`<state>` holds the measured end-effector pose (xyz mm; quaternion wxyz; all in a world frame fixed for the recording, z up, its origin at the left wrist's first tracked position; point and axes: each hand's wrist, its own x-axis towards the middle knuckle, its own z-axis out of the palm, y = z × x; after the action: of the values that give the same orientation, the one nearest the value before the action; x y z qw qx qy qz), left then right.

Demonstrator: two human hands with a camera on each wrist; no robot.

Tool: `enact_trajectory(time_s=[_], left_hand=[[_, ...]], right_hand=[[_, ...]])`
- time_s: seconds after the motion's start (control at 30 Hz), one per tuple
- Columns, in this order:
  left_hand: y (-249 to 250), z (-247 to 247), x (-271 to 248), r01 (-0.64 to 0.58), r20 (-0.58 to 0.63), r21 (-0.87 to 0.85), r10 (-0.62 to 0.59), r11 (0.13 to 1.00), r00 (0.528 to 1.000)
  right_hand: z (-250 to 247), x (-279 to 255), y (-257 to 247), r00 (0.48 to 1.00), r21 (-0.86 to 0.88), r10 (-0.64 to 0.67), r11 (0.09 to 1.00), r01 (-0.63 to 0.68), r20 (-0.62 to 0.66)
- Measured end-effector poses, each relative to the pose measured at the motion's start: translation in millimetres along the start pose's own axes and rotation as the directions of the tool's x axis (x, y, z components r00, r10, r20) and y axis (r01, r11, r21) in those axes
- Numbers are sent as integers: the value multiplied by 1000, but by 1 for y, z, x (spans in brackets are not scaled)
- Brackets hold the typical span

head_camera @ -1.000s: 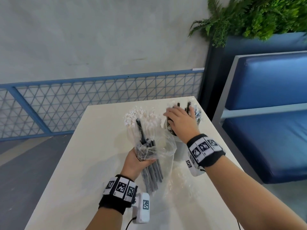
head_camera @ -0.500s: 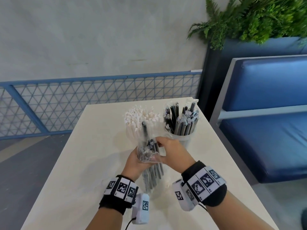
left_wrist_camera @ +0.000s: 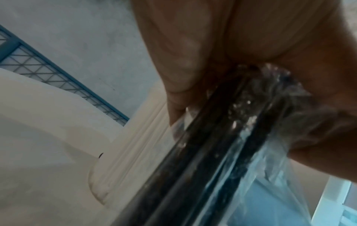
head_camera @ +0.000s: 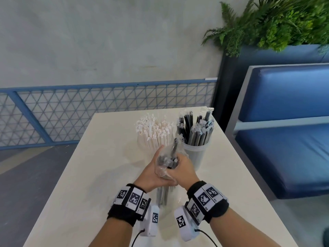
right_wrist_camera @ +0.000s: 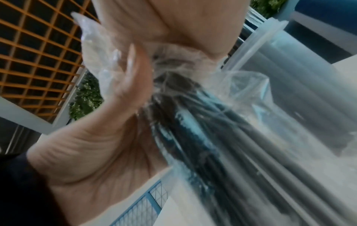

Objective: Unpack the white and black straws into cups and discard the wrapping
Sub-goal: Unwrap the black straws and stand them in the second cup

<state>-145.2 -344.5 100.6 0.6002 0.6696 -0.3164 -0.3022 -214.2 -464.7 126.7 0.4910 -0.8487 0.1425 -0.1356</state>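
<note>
Over the middle of the table, both hands hold a clear plastic bag of black straws (head_camera: 168,160) upright. My left hand (head_camera: 153,172) grips its bunched neck from the left, and my right hand (head_camera: 184,169) grips it from the right. One black straw (head_camera: 174,146) pokes out of the top. In the wrist views the black straws (left_wrist_camera: 222,145) and the crumpled wrapping (right_wrist_camera: 193,107) run down from the palms. Just behind the hands stand a cup packed with white straws (head_camera: 153,134) and a clear cup (head_camera: 195,154) of black straws (head_camera: 195,129).
The pale table (head_camera: 89,175) has bare room to the left and front. A blue bench (head_camera: 284,139) runs close along its right edge. A blue mesh railing (head_camera: 89,107) and a planter with ferns (head_camera: 276,24) stand behind.
My right hand left the cup of black straws and came back to the bag, gripping its neck beside my left hand. The bag's top is now bunched tight.
</note>
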Motion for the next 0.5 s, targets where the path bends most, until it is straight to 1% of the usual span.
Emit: enact_trajectory(time_s=[0.03, 0.07, 0.13, 0.17, 0.23, 0.33, 0.43, 0.5], left_hand=[[2, 0, 0, -11, -11, -28, 11, 1000, 1000], [4, 1, -1, -20, -45, -103, 16, 994, 999], [6, 2, -2, -64, -173, -266, 18, 962, 985], [9, 3, -2, -91, -243, -304, 15, 948, 970], [11, 4, 2, -126, -366, -295, 10, 947, 930], [13, 10, 6, -168, -498, -228, 34, 959, 867], [11, 14, 6, -193, -555, -229, 35, 954, 831], [8, 14, 6, -190, -557, -146, 78, 971, 827]], right_hand=[[0, 2, 3, 999, 46, 28, 999, -26, -29], [-1, 4, 5, 997, 93, 57, 994, -51, -61], [-4, 9, 8, 991, 141, 91, 987, -77, -96], [-4, 11, 10, 991, 156, 94, 985, -78, -94], [-5, 11, 10, 993, 154, 86, 985, -73, -79], [-2, 13, 12, 993, 118, 91, 990, -82, -75], [-2, 12, 8, 995, 129, 80, 989, -72, -64], [-4, 9, 4, 994, 146, 75, 987, -63, -80]])
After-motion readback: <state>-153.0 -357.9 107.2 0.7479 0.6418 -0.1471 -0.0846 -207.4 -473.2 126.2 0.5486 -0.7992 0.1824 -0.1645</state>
